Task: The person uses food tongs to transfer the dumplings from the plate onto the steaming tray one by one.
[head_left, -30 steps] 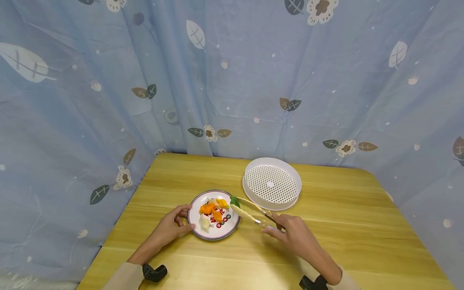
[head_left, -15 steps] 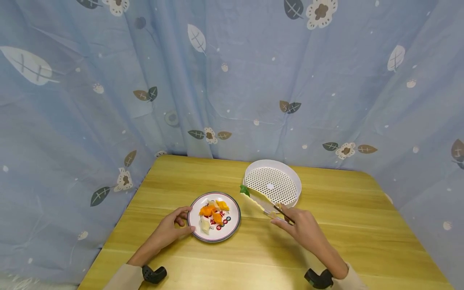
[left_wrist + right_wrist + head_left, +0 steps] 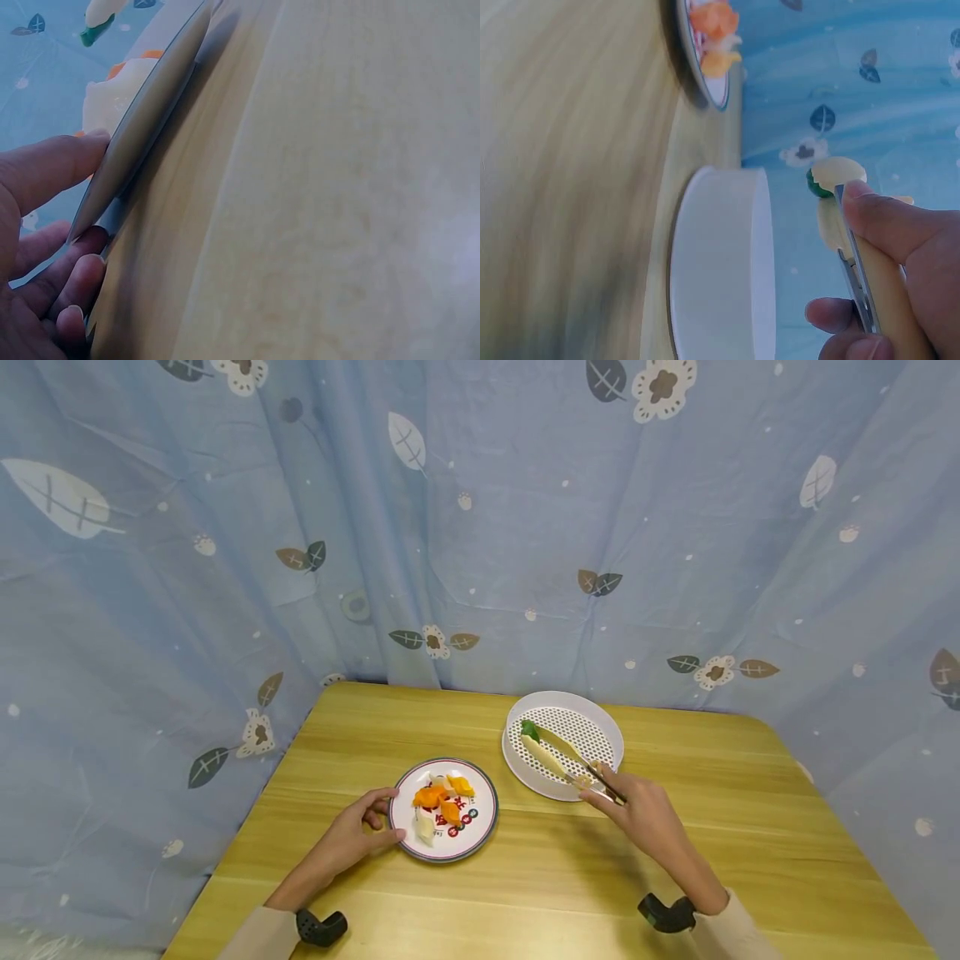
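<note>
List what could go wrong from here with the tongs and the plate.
The green piece sits right at the tips of the tongs, so it might slip out. The right hand could knock the white tray's rim, which lies close by. The left hand holds the plate by one edge; a tug might slide its loose pieces.

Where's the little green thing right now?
In the head view, the green piece is at the tips of the tongs in the person's right hand, above the left part of the white tray with holes.
</note>
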The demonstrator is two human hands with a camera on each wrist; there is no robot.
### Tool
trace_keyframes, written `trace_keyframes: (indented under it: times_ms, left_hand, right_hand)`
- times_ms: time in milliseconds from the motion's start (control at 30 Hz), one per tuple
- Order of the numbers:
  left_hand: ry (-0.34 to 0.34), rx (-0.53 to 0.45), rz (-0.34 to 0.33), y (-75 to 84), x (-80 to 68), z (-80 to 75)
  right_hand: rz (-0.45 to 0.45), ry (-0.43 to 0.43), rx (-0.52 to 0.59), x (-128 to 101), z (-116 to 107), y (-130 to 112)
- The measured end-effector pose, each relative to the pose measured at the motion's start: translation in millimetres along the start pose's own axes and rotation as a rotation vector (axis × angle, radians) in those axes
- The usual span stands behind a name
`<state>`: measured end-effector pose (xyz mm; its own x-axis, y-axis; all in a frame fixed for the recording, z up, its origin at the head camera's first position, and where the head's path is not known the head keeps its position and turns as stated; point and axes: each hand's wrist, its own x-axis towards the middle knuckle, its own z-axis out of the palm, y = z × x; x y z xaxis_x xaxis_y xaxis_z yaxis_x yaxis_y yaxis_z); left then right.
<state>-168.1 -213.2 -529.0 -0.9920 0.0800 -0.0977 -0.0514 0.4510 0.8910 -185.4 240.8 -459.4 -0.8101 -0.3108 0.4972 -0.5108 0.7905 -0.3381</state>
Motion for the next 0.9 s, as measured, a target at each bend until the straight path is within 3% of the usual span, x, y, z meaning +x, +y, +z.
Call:
trace_keyframes:
  times_ms: [533, 900]
  left_hand:
    - [0.001, -0.003, 0.005, -3.0, 0.9, 0.0]
    - [0.003, -0.007, 0.005, -3.4, 0.9, 0.5]
  right_hand:
    - [0.186, -0.1, -0.068, 11.9, -5.4, 48.9]
    - [0.219, -0.141, -0.106, 24.0, -2.6, 76.6]
